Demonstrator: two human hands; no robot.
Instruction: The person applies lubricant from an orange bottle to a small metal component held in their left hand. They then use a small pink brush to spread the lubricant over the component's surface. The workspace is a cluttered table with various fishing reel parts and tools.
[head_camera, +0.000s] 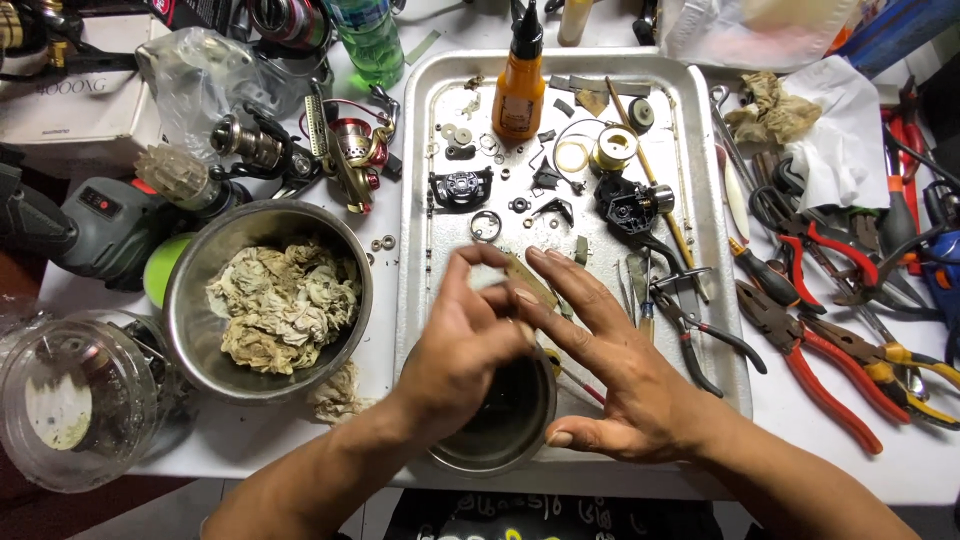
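Observation:
My left hand (462, 340) and my right hand (610, 370) meet over the near end of a metal tray (415, 200). Between the fingertips of both is a small flat tan piece (527, 283), with something pale beside my left fingers. Under my hands sits a small steel bowl of dark liquid (500, 420). Several small reel parts, washers and a black reel body (628, 205) lie scattered on the tray. An orange squeeze bottle (519, 85) with a black nozzle stands at the tray's far end.
A large steel bowl of soiled rags (270, 300) sits left of the tray. Fishing reels (345, 145) and a drill (100, 220) lie at far left. Red-handled pliers (810, 350) and other tools cover the right side. A clear plastic jar (75, 400) stands at the lower left.

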